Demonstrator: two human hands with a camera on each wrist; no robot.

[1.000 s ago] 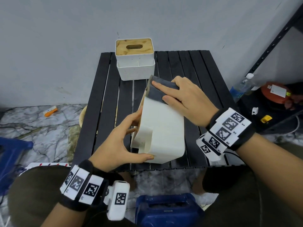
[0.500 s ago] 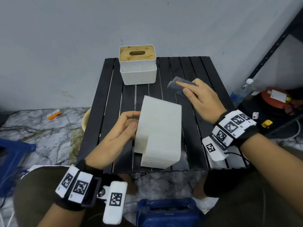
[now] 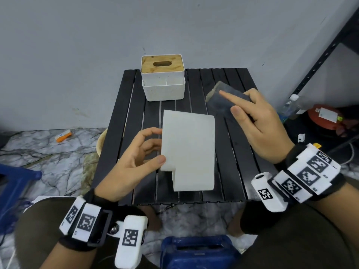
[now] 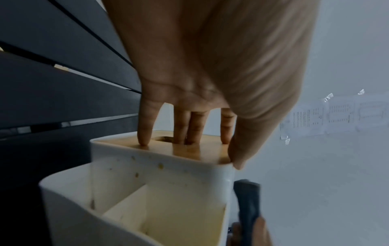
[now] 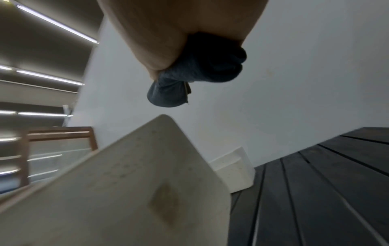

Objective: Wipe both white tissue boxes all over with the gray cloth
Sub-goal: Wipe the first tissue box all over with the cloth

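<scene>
Tissue boxes, white: two. One (image 3: 189, 152) lies on its side at the middle of the black slatted tabletop (image 3: 233, 152), plain base upward; left hand (image 3: 134, 162) props it, fingertips on the wooden lid, thumb at the box edge. The second (image 3: 162, 76) stands upright at the far edge, wooden lid with oval slot on top. Gray cloth (image 3: 225, 100): one, folded, gripped by the right hand (image 3: 258, 123) above the tabletop, clear of both boxes. No legible writing; wrist bands carry square coded markers.
</scene>
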